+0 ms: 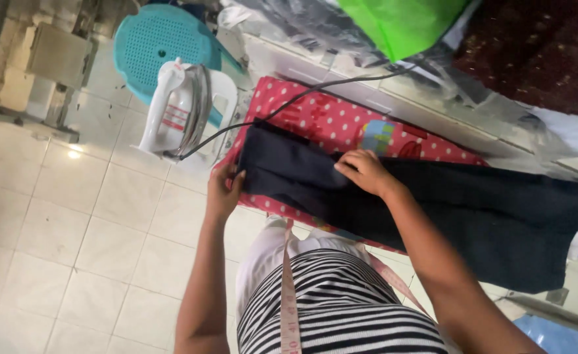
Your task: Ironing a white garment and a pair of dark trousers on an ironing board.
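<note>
1. I see my left hand (222,193) at the near left corner of the dark navy garment (433,203). Its fingers are curled around the edge of the cloth and pinch it there.
2. My right hand (362,172) lies flat on top of the garment, more to the middle. The fingers are stretched out, a little spread, and they press down on the cloth.
3. The garment lies across the table (328,121), which has a red cover with white dots. The left end of the garment is on this cover, and the right end goes past the cover toward the right side of the view.
4. A white iron (174,108) stands upright just beside the left end of the table, well apart from both hands. Its black cord (315,92) runs over the red cover, behind the garment, toward the upper right.
5. Behind the iron there is a turquoise plastic chair (161,39) on the white tiled floor (72,229).
6. A bright green bag (400,23) is at the top, behind the table.
7. A pink measuring tape (289,295) hangs down over my striped shirt (341,308), near the lower edge of the view.
</note>
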